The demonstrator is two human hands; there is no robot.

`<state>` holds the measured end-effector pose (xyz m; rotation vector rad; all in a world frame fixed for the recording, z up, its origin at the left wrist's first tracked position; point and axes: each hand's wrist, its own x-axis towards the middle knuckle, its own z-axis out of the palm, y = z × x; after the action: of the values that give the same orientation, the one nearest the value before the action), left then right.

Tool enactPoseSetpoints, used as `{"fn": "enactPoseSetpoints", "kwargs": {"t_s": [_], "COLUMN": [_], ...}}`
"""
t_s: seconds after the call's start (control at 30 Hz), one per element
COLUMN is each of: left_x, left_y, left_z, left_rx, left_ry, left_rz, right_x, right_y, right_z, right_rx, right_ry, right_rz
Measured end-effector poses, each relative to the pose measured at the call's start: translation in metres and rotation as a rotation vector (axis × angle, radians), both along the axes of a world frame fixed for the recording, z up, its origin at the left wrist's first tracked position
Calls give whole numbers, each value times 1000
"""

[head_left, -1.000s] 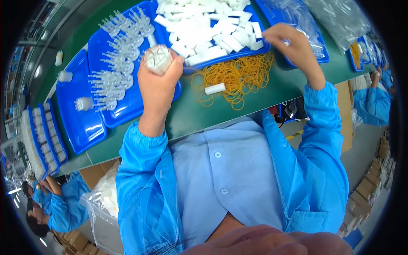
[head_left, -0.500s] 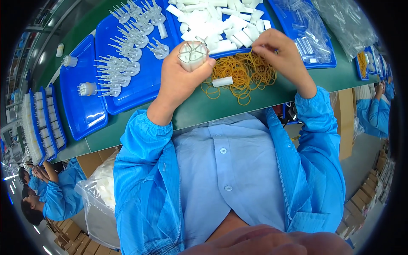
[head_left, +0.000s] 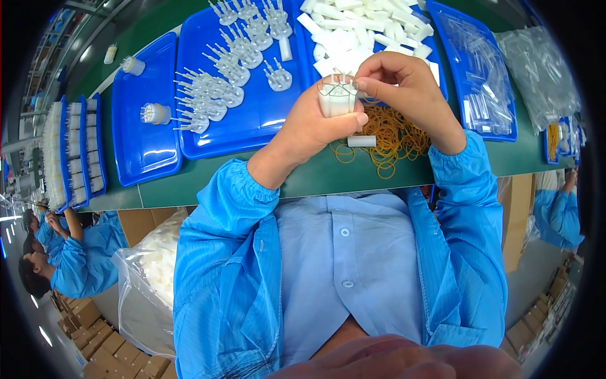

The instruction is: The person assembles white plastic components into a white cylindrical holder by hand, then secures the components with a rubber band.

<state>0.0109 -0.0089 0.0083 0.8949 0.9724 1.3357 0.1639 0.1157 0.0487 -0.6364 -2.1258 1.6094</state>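
My left hand (head_left: 309,126) is wrapped round an upright, roughly cylindrical bundle of white blocks (head_left: 338,101), whose top shows a star-shaped clear frame with short prongs. The thumb presses on its near side. My right hand (head_left: 410,91) pinches at the bundle's upper right edge; a thin yellowish-brown rubber band seems to be between its fingertips, mostly hidden. Just below the hands lies a heap of yellow-brown rubber bands (head_left: 398,136) on the green table (head_left: 303,180). One loose white block (head_left: 362,141) rests at the heap's near left edge.
Left of my hands, a blue tray (head_left: 252,129) holds several clear pronged holders (head_left: 218,88). A narrower blue tray (head_left: 148,155) has finished-looking bundles. White blocks (head_left: 353,38) fill a tray behind; clear plastic pieces (head_left: 483,76) lie in another at right. Co-workers sit at both sides.
My right hand has moved from the rubber band heap to the bundle's top edge. The left hand has tilted the bundle more upright. The whole view has shifted slightly.
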Motion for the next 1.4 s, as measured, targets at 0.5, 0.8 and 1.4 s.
{"fn": "enactPoseSetpoints", "kwargs": {"t_s": [0.5,0.8,1.4], "left_x": [-5,-34,-10], "left_y": [2,-5,-8], "left_z": [0,22,20], "left_rx": [302,116,138], "left_ry": [1151,-274,79], "left_rz": [448,-61,39], "right_x": [-6,16,-4], "right_y": [-47,4,-51], "right_z": [13,1,19], "right_rx": [687,18,57], "right_ry": [229,-62,670], "right_rz": [304,176,-172]}}
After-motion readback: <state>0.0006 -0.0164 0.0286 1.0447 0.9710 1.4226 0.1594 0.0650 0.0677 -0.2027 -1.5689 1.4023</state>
